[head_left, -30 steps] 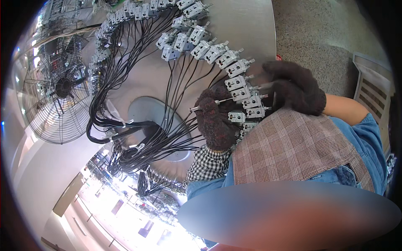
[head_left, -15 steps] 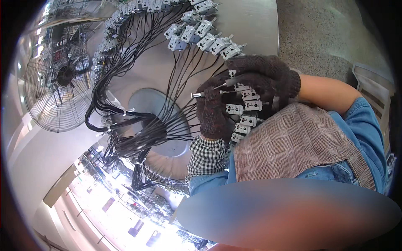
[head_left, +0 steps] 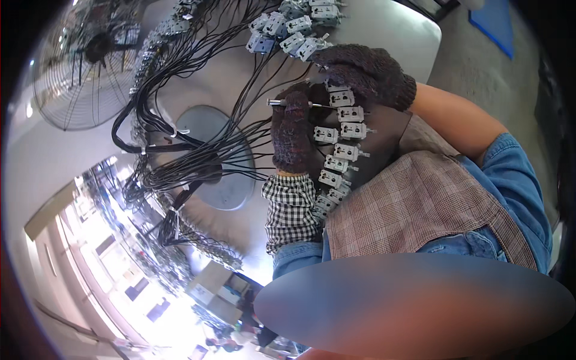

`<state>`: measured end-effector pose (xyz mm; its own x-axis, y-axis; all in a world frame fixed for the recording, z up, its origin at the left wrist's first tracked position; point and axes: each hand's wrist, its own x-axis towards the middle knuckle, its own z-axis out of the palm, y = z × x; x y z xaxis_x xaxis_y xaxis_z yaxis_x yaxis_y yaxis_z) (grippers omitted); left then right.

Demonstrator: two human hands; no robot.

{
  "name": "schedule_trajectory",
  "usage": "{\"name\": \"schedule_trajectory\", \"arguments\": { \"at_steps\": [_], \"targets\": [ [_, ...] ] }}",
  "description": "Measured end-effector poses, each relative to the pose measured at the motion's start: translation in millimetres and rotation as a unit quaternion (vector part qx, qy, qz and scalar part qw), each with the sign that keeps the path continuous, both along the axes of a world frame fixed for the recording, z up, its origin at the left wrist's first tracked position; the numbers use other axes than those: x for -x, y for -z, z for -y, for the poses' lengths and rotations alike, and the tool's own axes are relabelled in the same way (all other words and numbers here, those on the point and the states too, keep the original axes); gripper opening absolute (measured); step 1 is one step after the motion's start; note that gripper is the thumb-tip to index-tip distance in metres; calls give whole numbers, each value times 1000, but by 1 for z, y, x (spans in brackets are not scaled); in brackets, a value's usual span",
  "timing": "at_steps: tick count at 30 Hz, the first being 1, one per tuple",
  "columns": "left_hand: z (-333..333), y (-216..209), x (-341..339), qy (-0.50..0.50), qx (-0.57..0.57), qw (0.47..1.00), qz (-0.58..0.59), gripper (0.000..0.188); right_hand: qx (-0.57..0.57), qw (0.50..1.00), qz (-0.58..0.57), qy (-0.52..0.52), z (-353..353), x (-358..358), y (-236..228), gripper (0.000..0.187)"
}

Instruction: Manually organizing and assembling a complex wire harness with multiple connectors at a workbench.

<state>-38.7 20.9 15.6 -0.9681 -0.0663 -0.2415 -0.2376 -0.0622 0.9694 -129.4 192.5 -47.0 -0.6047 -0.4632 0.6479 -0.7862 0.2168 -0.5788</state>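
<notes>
My left hand (head_left: 292,135), in a dark knitted glove with a checked sleeve cover, is closed around a slim metal screwdriver-like tool (head_left: 278,103). The tool's thin shaft points right, toward a row of small grey connector blocks (head_left: 351,114). My right hand (head_left: 372,73), gloved in the same dark knit, curls over the upper end of this row and grips a connector there; its fingertips are partly hidden. The row runs down between my hands to the plaid apron. Black wires (head_left: 240,141) lead left from around my left hand.
Several more wired connectors (head_left: 294,27) lie at the far side of the metal table (head_left: 396,33). A thick black wire bundle (head_left: 180,168) crosses a round grey disc (head_left: 231,192). To the left stands a wire-caged fan (head_left: 78,84). A blue panel (head_left: 493,24) shows beyond the table.
The view has shifted, so hands, wires and connectors appear higher and further left. Both hands keep their holds, and the tool's shaft now lies closer to the connector row.
</notes>
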Motion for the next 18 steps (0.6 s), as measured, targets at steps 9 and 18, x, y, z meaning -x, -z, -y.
{"name": "schedule_trajectory", "arguments": {
  "at_steps": [9,18],
  "targets": [
    [-7,-8,0,-176,-168,969,48,38,201,875,351,-266,25,26,-2,26],
    [-12,8,31,-186,-100,977,6,36,2,994,95,-53,29,65,7,37]
  ]
}}
